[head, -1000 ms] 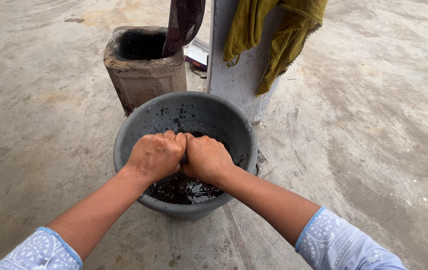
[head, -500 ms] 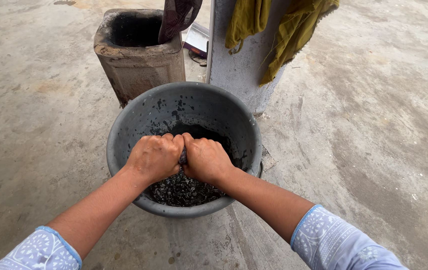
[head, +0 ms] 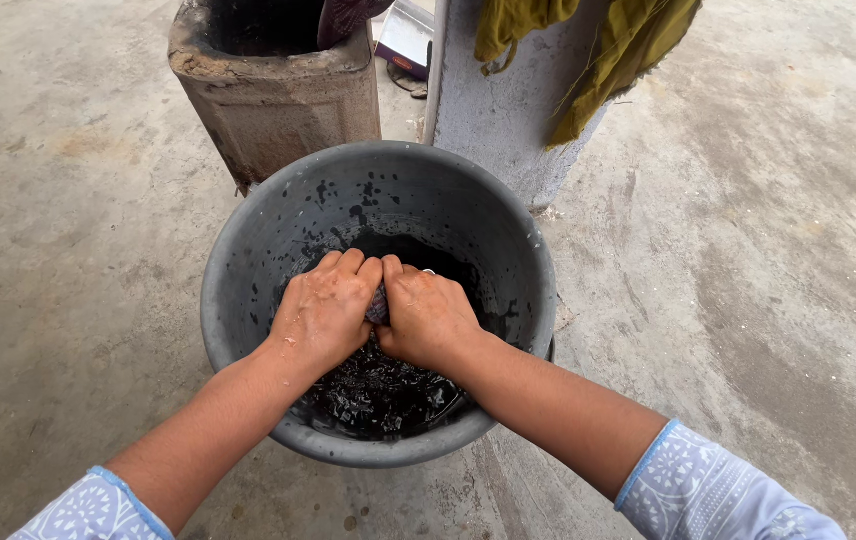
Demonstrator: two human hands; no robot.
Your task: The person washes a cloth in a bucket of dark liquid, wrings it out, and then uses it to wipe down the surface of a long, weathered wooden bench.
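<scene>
Dark wet cloth (head: 378, 305) sits clamped between the fingers of left hand (head: 323, 312) and right hand (head: 430, 318), best rubbed low over the grey bucket (head: 248, 250).

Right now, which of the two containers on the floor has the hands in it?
The round grey plastic tub, nearest the camera: the left hand and right hand squeeze a dark wet cloth over its black water. The squarish blackened clay stove behind stands untouched.
</scene>
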